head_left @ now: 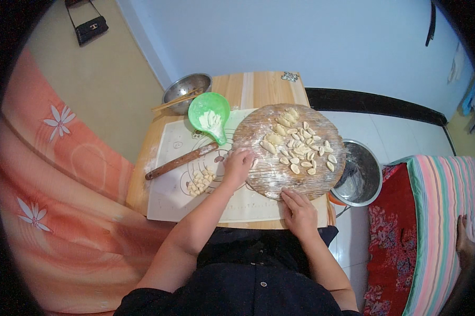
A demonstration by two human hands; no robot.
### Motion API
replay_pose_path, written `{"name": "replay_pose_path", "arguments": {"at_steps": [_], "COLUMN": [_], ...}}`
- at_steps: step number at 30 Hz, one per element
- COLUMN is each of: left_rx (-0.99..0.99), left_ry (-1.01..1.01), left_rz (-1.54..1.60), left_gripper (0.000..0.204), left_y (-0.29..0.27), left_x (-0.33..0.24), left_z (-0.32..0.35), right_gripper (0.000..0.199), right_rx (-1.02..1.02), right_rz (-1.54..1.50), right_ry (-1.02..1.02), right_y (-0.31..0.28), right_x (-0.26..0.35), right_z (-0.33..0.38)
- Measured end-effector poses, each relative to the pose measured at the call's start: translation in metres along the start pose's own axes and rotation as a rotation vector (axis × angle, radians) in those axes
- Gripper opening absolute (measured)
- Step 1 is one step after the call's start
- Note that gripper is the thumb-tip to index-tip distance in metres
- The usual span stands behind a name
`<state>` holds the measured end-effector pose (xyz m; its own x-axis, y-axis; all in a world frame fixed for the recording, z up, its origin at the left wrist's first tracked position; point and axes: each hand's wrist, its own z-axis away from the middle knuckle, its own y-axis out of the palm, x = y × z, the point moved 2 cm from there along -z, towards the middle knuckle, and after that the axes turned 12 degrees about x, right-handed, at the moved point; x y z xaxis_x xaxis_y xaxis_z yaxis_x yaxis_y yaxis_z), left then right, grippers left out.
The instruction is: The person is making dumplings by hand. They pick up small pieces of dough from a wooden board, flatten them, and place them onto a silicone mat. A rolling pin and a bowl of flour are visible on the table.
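A round, ribbed brown board [266, 184] dusted with flour lies on a pale mat. Several small curled dough pieces [300, 150] sit on it, with larger pleated dumplings [274, 139] behind and to their left. My left hand [239, 167] is at the board's left edge, fingers bent together against a small dough piece [255, 163]; its far side is hidden. My right hand [301, 213] rests open at the board's front edge, fingertips over the rim. Left of my left wrist, cut dough lumps [200, 182] lie in a cluster on the mat.
A wooden rolling pin [182, 160] lies across the mat [163, 197]. Behind it are a green scoop [203, 108] holding flour and a metal bowl [198, 81] with chopsticks [177, 100]. A metal pot [371, 174] stands right of the table; an orange curtain [74, 210] hangs left.
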<state>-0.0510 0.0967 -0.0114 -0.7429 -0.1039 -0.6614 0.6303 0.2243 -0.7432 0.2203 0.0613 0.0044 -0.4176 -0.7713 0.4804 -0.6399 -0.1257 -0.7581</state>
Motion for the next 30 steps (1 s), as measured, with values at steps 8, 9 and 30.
{"name": "replay_pose_path", "arguments": {"at_steps": [8,9,30], "left_rx": [-0.04,-0.056,0.121], "left_ry": [0.114,0.141,0.261], "left_rz": [-0.389,-0.417,0.254], "left_gripper": [0.022,0.021,0.012], "left_y": [-0.016,-0.015,0.024], "left_x": [-0.042,-0.044,-0.121], "left_z": [0.027,0.029,0.017], "right_gripper": [0.036,0.036,0.034], "right_rx": [0.038,0.034,0.029], "right_rz": [0.005,0.007,-0.001], "right_ry": [0.007,0.005,0.015], "right_y": [-0.001,-0.001,0.0], "right_x": [-0.001,-0.001,0.001], "right_z": [0.001,0.001,-0.001]}}
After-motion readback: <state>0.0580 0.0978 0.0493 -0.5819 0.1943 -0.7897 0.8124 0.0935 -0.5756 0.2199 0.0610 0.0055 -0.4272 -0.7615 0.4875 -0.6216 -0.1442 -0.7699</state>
